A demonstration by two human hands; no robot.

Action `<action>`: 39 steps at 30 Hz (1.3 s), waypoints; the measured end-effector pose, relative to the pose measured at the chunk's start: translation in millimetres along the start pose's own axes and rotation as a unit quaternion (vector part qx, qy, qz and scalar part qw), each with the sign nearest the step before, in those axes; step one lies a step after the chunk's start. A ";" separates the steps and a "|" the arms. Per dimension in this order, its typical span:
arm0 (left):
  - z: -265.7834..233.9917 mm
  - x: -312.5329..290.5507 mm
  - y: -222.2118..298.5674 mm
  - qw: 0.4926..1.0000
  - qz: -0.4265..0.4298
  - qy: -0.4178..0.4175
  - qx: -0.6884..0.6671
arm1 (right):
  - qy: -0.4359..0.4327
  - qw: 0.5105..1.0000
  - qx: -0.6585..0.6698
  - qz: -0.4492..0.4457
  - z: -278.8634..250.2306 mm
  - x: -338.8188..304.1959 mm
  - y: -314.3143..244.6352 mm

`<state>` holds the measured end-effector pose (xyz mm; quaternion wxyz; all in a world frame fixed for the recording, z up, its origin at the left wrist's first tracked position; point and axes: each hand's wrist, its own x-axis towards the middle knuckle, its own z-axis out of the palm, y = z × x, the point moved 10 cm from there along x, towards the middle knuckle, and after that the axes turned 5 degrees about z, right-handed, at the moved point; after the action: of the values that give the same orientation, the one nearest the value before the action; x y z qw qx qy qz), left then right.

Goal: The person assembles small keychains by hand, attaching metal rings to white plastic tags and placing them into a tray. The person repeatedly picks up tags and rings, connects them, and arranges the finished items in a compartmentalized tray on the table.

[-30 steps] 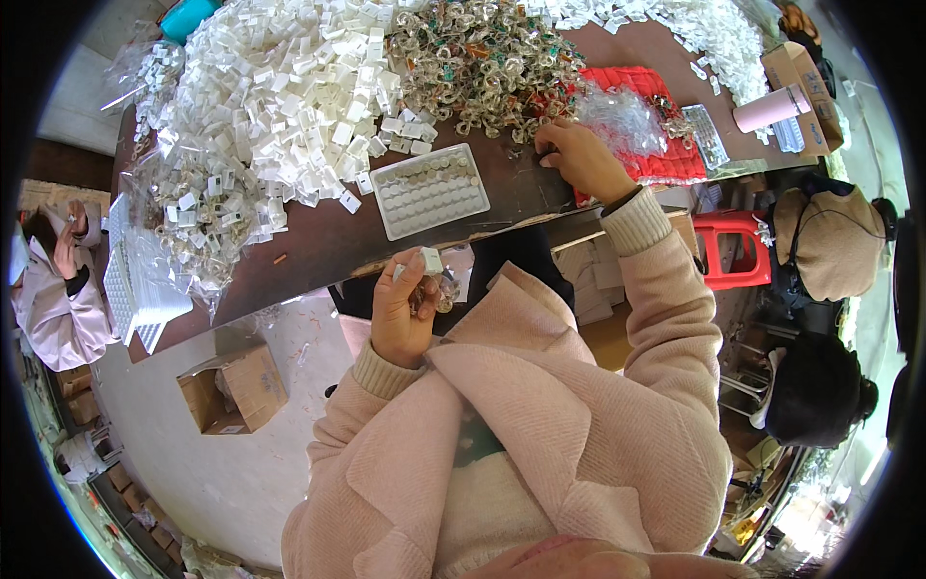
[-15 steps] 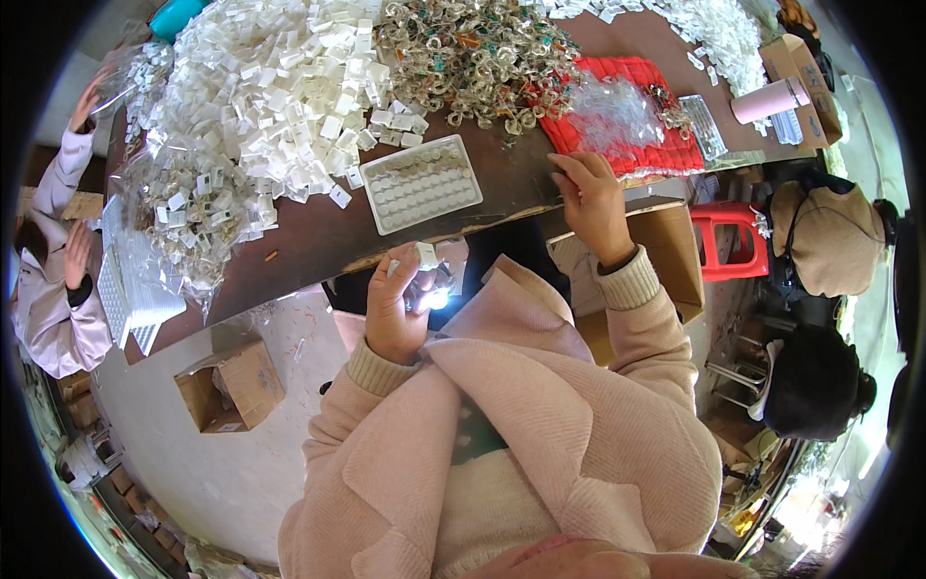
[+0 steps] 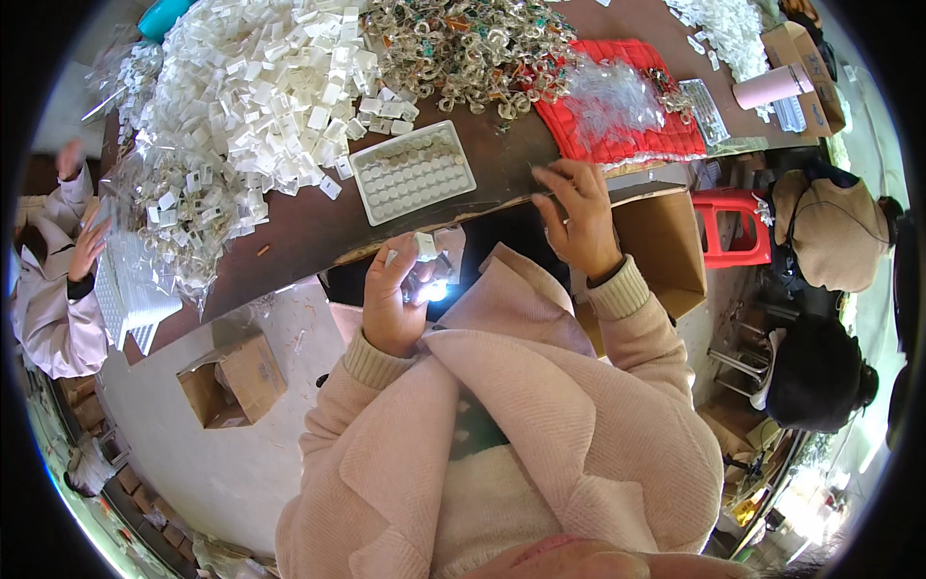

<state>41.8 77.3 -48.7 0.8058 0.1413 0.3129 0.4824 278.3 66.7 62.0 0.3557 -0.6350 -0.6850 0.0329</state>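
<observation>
My left hand [image 3: 391,304] is closed around a small white box [image 3: 424,247], which shows above its fingertips. Just below the box, something clear and shiny with a bright white glow [image 3: 430,289] sits in the same hand; its kind is hard to make out. My right hand [image 3: 585,220] hovers near the table's front edge, thumb and fingers apart, with nothing visible between them. Between and beyond the hands, a white tray [image 3: 426,204] with rows of round hollows lies on the table. Clear and greyish bits fill its far rows.
A big heap of small white boxes [image 3: 260,92] covers the table's left, beside a pile of clear rings [image 3: 473,48]. Plastic bags lie on a red cloth [image 3: 569,130]. A pink cylinder [image 3: 772,87] lies farther right. An open carton [image 3: 666,241] stands below; a co-worker [image 3: 58,280] sits left.
My right hand has dropped slightly toward me, its fingers and thumb spreading wider. My left hand keeps its hold on the white box. The co-worker's hands have shifted, and the view has turned slightly.
</observation>
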 end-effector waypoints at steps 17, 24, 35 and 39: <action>3.6 1.6 1.7 0.999 0.005 0.004 0.031 | 0.096 0.994 -0.011 0.040 -14.9 -15.4 15.2; 6.6 -0.4 3.9 0.999 0.005 0.007 0.035 | 0.130 0.981 -0.039 0.138 -37.2 12.6 80.8; 1.7 -0.4 0.2 1.000 -0.009 0.013 0.017 | 0.104 0.963 0.089 0.233 -32.5 5.8 106.3; 0.9 0.4 0.9 1.000 0.000 0.007 0.010 | 0.064 0.964 0.123 0.227 -26.6 9.7 100.8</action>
<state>42.0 78.2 -47.7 0.8025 0.1462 0.3233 0.4798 378.2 83.8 36.1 0.4571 -0.7258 -0.4899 0.1558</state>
